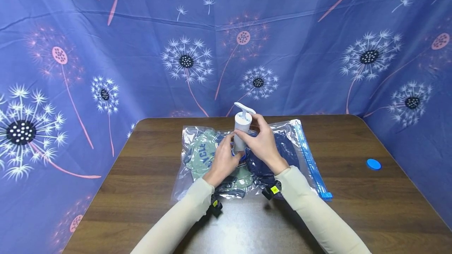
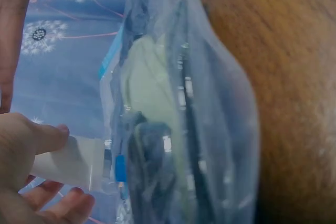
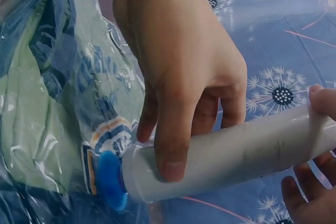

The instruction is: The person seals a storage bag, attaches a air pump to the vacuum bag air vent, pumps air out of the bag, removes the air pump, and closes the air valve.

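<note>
A hand pump (image 1: pixel 243 122) with a pale barrel and a white T-shaped handle stands slightly tilted over a clear plastic storage bag (image 1: pixel 179 185). My left hand (image 1: pixel 224 158) grips the barrel's lower end, thumb on one side and fingers on the other. Higher up, just under the handle, my right hand (image 1: pixel 264 142) holds the barrel. The pump's bottom is at the bag's blue valve (image 3: pixel 111 182); whether it is fully seated I cannot tell. Inside the bag lie a green printed garment (image 1: pixel 201 150) and a dark navy one (image 1: pixel 287 148).
A blue zip strip (image 1: pixel 310 160) closes the bag's right side, with a blue slider (image 1: pixel 325 195) at its near corner. On the right of the brown wooden table (image 1: pixel 353 207) lies a round blue cap (image 1: pixel 373 164). A blue dandelion-print curtain (image 1: pixel 300 69) hangs behind.
</note>
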The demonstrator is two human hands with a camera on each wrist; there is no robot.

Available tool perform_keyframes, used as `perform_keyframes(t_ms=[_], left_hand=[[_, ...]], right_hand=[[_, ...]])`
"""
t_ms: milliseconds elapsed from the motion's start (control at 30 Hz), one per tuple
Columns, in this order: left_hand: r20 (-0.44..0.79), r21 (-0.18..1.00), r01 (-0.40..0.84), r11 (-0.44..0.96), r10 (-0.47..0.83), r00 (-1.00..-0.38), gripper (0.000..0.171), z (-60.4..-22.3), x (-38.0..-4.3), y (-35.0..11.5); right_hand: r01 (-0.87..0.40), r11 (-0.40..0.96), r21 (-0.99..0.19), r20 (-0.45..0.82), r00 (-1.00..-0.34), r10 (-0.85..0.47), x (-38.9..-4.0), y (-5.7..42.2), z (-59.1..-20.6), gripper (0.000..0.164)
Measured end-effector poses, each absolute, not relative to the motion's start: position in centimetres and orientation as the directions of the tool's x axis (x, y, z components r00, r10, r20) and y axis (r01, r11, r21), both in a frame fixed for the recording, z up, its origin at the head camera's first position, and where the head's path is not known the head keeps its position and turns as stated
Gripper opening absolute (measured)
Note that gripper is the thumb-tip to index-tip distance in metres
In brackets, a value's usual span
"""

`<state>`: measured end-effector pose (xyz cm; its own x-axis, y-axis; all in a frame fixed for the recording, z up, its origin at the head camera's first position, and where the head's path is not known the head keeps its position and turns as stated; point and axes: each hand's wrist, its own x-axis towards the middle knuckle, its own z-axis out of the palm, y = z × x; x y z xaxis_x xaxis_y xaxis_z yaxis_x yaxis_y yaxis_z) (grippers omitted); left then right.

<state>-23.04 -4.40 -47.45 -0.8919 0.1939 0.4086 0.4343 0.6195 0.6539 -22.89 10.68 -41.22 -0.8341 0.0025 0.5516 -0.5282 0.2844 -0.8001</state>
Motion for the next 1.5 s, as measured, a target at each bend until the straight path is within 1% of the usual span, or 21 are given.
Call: perform_keyframes(t_ms=[167,333,433,500,700,800,967,1067,1133,1267,1333,1400,1500], left_hand=[[0.382,0.642,0.439,0.629,0.234,-0.894,0.067,-46.6,-22.3,-5.4],[0.330,0.585,0.439,0.682,0.295,-0.897,0.069,-47.1,-21.1,-7.5],[0.312,0.541,0.457,0.706,0.337,-0.889,0.068,-47.8,-20.2,-9.1],[0.309,0.491,0.477,0.728,0.367,-0.878,0.067,-48.1,-19.7,-10.1],[0.314,0.289,0.541,0.790,0.455,-0.833,0.069,-48.7,-18.3,-12.7],[0.288,0.238,0.538,0.809,0.470,-0.834,0.069,-48.8,-17.7,-13.7],[0.240,0.233,0.529,0.816,0.479,-0.844,0.065,-48.6,-17.2,-14.7],[0.217,0.256,0.532,0.807,0.488,-0.845,0.063,-48.2,-17.3,-14.9],[0.198,0.267,0.531,0.804,0.493,-0.847,0.062,-48.0,-17.4,-14.9],[0.178,0.279,0.545,0.791,0.515,-0.839,0.055,-47.6,-17.5,-14.9],[0.176,0.279,0.553,0.785,0.524,-0.833,0.051,-47.6,-17.5,-14.9],[0.174,0.276,0.558,0.783,0.530,-0.830,0.048,-47.6,-17.5,-14.9],[0.170,0.274,0.553,0.787,0.526,-0.833,0.046,-47.6,-17.5,-14.9]], right_hand=[[-0.519,0.300,-0.800,0.546,-0.838,0.007,-22.9,11.2,-40.8,0.059],[-0.492,0.304,-0.816,0.518,-0.855,0.006,-23.0,11.6,-40.6,0.060],[-0.476,0.305,-0.825,0.501,-0.866,0.004,-23.0,12.0,-40.5,0.060],[-0.468,0.293,-0.834,0.491,-0.871,0.005,-23.1,12.3,-40.4,0.060],[-0.440,0.235,-0.866,0.461,-0.887,0.037,-23.3,13.3,-40.2,0.056],[-0.420,0.222,-0.880,0.442,-0.895,0.060,-23.4,14.0,-40.0,0.055],[-0.366,0.233,-0.901,0.394,-0.915,0.088,-23.6,16.3,-39.3,0.055],[-0.335,0.202,-0.921,0.363,-0.923,0.124,-24.0,18.3,-38.8,0.052],[-0.317,0.124,-0.940,0.334,-0.929,0.157,-24.3,19.8,-38.4,0.044],[-0.317,-0.157,-0.935,0.284,-0.938,0.199,-25.1,23.6,-38.4,0.027],[-0.305,-0.308,-0.901,0.255,-0.947,0.194,-25.4,25.8,-38.5,0.023],[-0.275,-0.424,-0.863,0.218,-0.959,0.180,-25.6,28.0,-38.7,0.020],[-0.209,-0.516,-0.831,0.142,-0.976,0.166,-25.8,31.1,-38.8,0.017]])
